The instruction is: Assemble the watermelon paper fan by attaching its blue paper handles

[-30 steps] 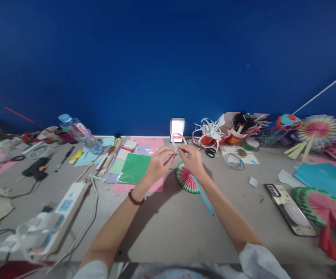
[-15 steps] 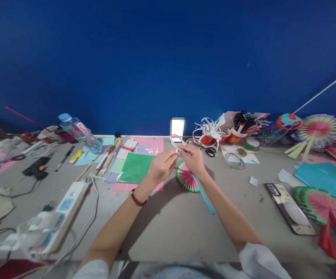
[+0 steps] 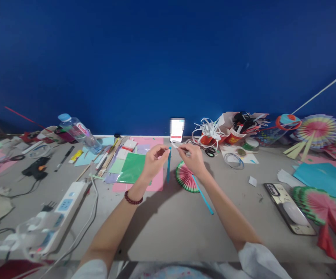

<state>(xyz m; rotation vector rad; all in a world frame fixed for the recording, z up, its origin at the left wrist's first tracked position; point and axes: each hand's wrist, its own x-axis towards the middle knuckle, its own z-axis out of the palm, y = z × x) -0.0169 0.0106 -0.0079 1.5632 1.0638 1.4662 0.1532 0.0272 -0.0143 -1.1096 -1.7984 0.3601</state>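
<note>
Wall (image 3: 168, 58): blue, behind the grey table (image 3: 168, 236).
Fan (image 3: 186, 179): pleated, pink, green-edged, on the table, partly hidden by the right hand (image 3: 195, 159).
Left hand (image 3: 153, 164): thumb and finger pinching a blue strip (image 3: 168, 169).
Right hand: fingertips holding a white strip (image 3: 175, 145).
Blue strip: hanging from the left fingertips, beside the fan.
White strip: between the hands.
</note>
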